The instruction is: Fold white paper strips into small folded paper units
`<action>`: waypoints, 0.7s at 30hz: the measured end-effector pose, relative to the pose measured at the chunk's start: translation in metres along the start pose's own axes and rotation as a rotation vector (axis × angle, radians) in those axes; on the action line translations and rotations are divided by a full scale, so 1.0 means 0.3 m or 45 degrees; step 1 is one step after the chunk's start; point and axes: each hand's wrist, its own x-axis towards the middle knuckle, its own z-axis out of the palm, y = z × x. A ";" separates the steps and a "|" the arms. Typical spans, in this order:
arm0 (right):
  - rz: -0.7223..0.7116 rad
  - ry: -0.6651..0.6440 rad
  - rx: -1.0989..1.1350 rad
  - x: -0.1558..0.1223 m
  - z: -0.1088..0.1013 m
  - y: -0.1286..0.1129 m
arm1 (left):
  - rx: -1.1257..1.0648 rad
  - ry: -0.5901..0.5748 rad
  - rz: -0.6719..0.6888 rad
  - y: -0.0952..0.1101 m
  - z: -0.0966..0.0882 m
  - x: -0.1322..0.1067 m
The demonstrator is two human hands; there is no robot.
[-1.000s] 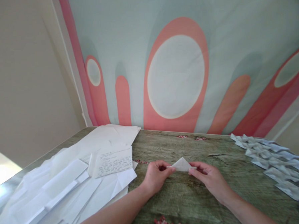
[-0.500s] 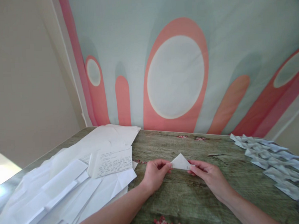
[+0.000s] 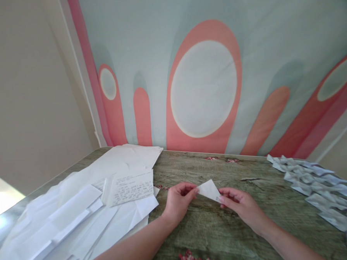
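Observation:
A small white paper folded into a triangle (image 3: 208,189) is held just above the green wood-patterned table (image 3: 213,228). My left hand (image 3: 177,201) pinches its left corner between thumb and fingers. Its lower right corner is pinched by the fingertips of my right hand (image 3: 241,207). Both hands sit close together near the table's middle, with the forearms reaching in from the bottom edge.
A loose heap of white sheets (image 3: 67,221), with a handwritten note (image 3: 131,186) on top, covers the table's left side. Several small folded paper pieces (image 3: 319,188) lie in rows at the right. A wall with pink and pale shapes (image 3: 203,85) rises behind the table.
The folded paper has turned between my fingers, its tip now tilted up and to the left. Both hands shifted slightly; the rest is unchanged.

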 end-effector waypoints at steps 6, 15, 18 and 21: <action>0.008 -0.021 -0.004 -0.005 0.003 -0.013 | 0.177 -0.046 0.106 0.018 -0.011 -0.017; 0.065 0.046 0.127 -0.002 -0.004 -0.019 | 0.532 -0.130 0.448 0.027 -0.023 -0.023; 0.065 0.068 0.132 -0.002 -0.006 -0.019 | 0.576 -0.158 0.504 0.011 -0.027 -0.021; 0.089 0.082 0.144 0.000 -0.008 -0.018 | 0.649 -0.178 0.571 0.005 -0.034 -0.020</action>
